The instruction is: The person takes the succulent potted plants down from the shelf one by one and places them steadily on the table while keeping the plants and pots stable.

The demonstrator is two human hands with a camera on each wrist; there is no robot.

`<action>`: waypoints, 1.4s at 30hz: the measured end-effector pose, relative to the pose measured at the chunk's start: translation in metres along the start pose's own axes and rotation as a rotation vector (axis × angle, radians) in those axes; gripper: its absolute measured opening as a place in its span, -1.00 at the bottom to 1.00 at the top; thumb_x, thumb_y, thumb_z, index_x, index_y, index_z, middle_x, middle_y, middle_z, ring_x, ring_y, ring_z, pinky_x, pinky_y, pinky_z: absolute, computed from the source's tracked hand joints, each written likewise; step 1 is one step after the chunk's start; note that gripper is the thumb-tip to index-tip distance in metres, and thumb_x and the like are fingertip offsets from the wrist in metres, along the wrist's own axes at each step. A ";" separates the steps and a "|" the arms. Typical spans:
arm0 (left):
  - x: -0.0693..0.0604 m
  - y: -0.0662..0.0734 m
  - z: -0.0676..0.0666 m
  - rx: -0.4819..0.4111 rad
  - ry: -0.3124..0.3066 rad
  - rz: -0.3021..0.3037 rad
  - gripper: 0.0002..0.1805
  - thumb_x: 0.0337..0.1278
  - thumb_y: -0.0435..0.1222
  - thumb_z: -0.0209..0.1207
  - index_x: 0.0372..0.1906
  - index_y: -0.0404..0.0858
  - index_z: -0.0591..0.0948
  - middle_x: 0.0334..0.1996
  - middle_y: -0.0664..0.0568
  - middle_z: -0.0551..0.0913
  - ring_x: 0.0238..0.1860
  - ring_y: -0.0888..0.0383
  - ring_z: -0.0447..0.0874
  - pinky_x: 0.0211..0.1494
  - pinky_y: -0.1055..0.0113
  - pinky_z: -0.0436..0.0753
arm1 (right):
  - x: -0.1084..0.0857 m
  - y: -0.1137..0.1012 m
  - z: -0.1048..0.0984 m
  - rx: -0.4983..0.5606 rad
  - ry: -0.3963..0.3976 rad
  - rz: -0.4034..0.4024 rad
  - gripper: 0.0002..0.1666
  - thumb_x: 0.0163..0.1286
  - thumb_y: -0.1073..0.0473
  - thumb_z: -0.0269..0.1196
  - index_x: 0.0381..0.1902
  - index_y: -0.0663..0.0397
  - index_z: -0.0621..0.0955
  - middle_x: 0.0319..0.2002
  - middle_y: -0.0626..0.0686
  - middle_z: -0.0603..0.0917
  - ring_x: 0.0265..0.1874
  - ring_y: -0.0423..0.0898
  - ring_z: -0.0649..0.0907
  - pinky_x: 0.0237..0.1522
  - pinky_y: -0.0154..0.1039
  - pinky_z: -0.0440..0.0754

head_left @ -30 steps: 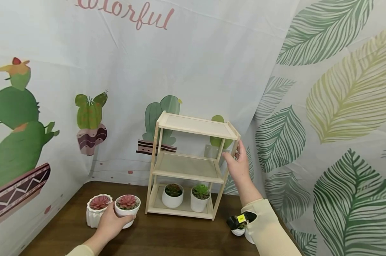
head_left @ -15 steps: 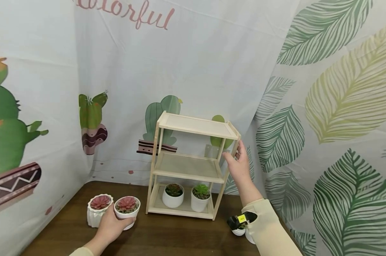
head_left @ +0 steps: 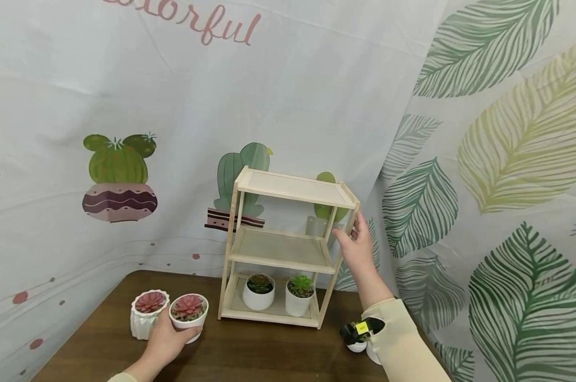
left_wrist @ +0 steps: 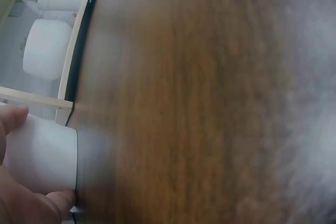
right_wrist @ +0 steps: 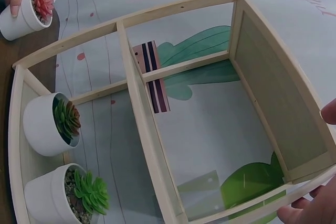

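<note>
My left hand [head_left: 165, 338] grips a smooth white pot with a red succulent [head_left: 189, 309], thumb on its near side; the left wrist view shows the fingers round the white pot [left_wrist: 41, 156]. Touching or just beside it on the left is a ribbed white pot [head_left: 141, 321] with another red succulent. My right hand [head_left: 357, 246] holds the right upright of the wooden shelf [head_left: 280, 265], fingers behind it, thumb in front; in the right wrist view the fingers [right_wrist: 310, 208] are at the frame. Two white potted succulents [head_left: 258, 298] [head_left: 298, 303] stand on the bottom tier.
Partly hidden under my right wrist, small white pots [head_left: 357, 346] stand on the brown table [head_left: 269, 353] to the right of the shelf. Behind the table hangs a printed cloth [head_left: 183, 106] with cacti, and leaf patterns cover the right side.
The pot in my left hand tilts slightly more towards me, its soil side more in view. My right hand has stayed on the shelf, which has not visibly moved.
</note>
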State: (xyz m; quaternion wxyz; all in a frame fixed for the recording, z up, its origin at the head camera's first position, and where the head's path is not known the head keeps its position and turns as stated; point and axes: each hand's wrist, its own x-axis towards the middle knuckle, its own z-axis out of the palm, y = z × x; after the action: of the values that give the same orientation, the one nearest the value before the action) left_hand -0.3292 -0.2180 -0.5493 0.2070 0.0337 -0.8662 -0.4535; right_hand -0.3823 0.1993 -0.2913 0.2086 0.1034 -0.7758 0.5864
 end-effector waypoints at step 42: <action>0.003 0.099 -0.051 -0.193 -0.066 0.053 -0.42 0.55 -0.17 0.07 0.51 -0.29 0.30 0.37 -0.32 0.49 0.39 -0.22 0.47 0.09 0.70 0.38 | -0.045 0.073 0.008 -0.002 -0.056 0.090 -0.08 0.51 0.06 0.23 0.66 0.06 0.08 0.61 0.31 0.15 0.55 0.35 0.26 0.46 0.29 0.37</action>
State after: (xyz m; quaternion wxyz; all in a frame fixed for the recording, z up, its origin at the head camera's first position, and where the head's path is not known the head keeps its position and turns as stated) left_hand -0.2995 -0.1998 -0.4433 0.1926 -0.0242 -0.8255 -0.5300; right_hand -0.3730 0.2086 -0.3764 0.1604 0.0847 -0.7857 0.5914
